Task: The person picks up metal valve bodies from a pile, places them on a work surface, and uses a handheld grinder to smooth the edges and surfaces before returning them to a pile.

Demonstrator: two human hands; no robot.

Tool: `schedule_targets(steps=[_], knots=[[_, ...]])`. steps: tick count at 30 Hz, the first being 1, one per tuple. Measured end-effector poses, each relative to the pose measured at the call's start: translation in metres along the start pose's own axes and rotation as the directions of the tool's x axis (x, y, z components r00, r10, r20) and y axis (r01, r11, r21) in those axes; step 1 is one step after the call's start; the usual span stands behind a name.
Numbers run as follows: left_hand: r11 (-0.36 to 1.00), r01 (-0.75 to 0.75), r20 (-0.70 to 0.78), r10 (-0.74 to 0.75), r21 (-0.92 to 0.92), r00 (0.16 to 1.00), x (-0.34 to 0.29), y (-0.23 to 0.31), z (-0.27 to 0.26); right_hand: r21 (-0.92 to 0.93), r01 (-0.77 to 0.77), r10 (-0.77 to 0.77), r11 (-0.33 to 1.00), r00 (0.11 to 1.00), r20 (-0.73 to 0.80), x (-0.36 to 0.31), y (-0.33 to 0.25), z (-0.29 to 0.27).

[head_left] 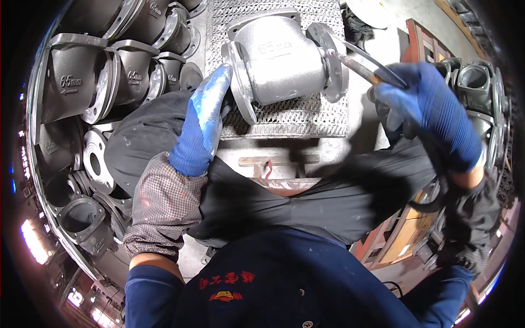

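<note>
At ten o'clock, a blue-gloved left hand (pixel 206 117) rests against a round metal flange (pixel 240 87); I cannot tell how closed its grip is. At two o'clock, a blue-gloved right hand (pixel 418 104), grip curled closed, holds a slim rod-shaped tool (pixel 355 67) toward a silvery flanged casting (pixel 284 65) at twelve, atop a grey mesh-patterned tabletop (pixel 309 121).

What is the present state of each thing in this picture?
Silver casting: resting on textured mat
Left hand: gloved, touching left flange
Right hand: gloved, closed around rod-like tool
Rod-like tool: held, tip at right flange, contact unclear
Textured mat: partly covered by silver casting
Grey castings at left: packed closely together
</note>
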State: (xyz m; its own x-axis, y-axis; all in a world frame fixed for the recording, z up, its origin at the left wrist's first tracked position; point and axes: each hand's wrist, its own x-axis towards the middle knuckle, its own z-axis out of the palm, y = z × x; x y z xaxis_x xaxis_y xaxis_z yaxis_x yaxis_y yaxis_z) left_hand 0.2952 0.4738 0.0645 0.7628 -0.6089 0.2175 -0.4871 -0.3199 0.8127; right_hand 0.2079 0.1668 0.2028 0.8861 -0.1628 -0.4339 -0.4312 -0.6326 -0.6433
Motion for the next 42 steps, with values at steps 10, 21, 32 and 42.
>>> schedule_targets(steps=[10, 21, 32, 42], knots=[[0.624, 0.391, 0.130, -0.422, -0.677, 0.897, -0.007, 0.034, -0.025, 0.004, -0.004, 0.002, 1.000, 0.933, 0.359, 0.041, -0.022, -0.024], [0.359, 0.538, 0.261, -0.590, -0.763, 0.764, -0.008, 0.044, -0.039, -0.369, 0.173, -0.050, 0.913, 0.946, 0.321, 0.036, -0.050, -0.017], [0.376, 0.525, 0.231, -0.600, -0.764, 0.766, -0.007, 0.039, -0.034, -0.283, -0.159, 0.197, 0.946, 0.974, 0.111, 0.039, -0.063, -0.009], [0.462, 0.420, 0.087, -0.586, -0.781, 0.806, 0.000, 0.009, -0.003, 0.493, 0.063, 0.031, 0.868, 0.983, -0.181, 0.043, 0.068, 0.033]])
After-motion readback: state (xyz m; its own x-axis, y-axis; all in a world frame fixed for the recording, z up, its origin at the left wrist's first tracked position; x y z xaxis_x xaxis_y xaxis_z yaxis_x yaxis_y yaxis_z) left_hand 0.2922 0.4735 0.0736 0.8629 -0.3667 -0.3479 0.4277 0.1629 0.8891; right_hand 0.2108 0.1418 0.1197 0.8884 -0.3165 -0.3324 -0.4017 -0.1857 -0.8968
